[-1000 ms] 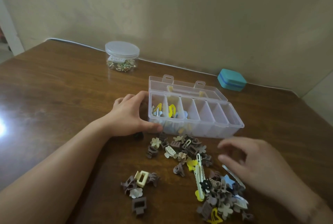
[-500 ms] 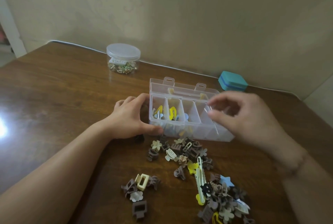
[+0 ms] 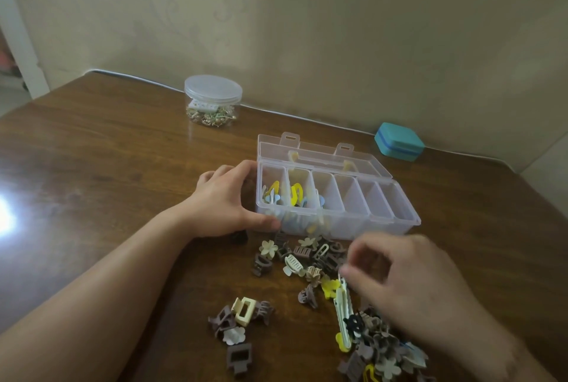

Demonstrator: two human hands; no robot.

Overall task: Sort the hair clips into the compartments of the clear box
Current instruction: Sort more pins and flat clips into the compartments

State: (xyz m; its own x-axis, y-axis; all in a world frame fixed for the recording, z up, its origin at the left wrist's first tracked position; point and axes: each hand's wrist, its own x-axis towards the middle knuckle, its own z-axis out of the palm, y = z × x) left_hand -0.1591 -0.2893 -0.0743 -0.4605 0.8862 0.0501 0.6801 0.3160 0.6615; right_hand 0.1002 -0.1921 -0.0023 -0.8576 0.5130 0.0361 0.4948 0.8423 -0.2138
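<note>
Right hand (image 3: 408, 286) has come back from over the clear box (image 3: 338, 197) to the loose hair clips (image 3: 322, 277) on the bench (image 3: 107, 182); box, left hand, piles unchanged.

Near: right hand is motion-blurred, fingers curled down over the heap next to the long pale clip (image 3: 341, 305). Can't tell if its grip has anything yet. Risk: blind pinch in a tangled heap could lift 2 clips at once, or drag neighbours off the near edge.

Small group w/ the cream square clip (image 3: 242, 311) lies apart to the left, untouched. Lower right heap is cut off by frame & partly under the hand.

Mid: left hand (image 3: 224, 200) grips the box's left end, thumb on the front wall, fingers round the side. If it lets go, a hard drop could shift the box. Only the 3 leftmost compartments hold clips (yellow, blue); rest look empty. Front wall is cloudy, so contents low down are hard to read.

Far: lidded jar (image 3: 213, 99), teal case (image 3: 399, 141), idle.
</note>
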